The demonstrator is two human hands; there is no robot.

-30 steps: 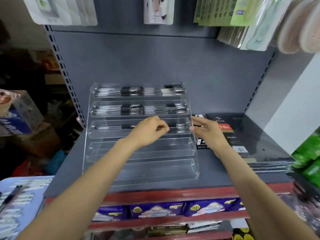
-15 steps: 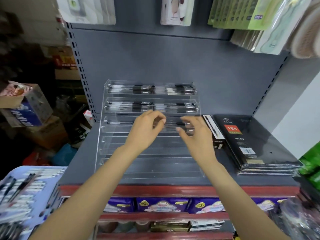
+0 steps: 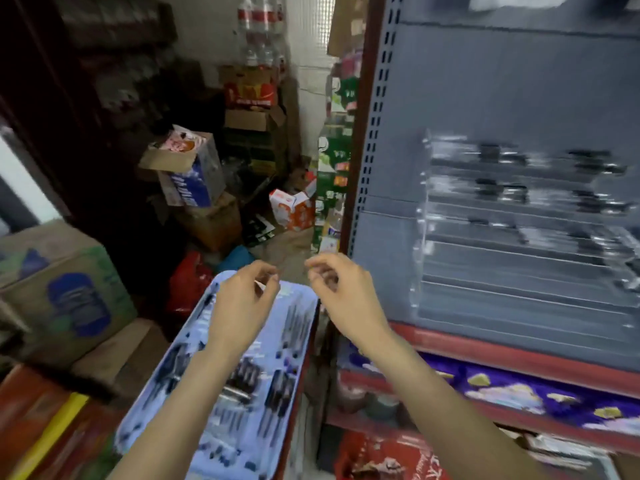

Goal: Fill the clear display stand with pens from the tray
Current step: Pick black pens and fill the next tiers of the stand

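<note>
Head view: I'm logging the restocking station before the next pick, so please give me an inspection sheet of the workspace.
Surface: grey shelf with a red front edge.
Job's things: clear stand on the shelf, pens in its upper tiers, lower tiers look empty; blue tray of pens lower left.
Clutter: cardboard boxes and packs stacked on the floor behind.
Grippers: left hand above the tray, right hand beside it; both loosely curled, holding nothing visible.
Cables: nothing seen.
Surroundings: shop storeroom; purple packets on the shelf below. View is blurred.

Shop, retail shelving [image 3: 485,116], stacked stock cartons [image 3: 65,292]
</note>
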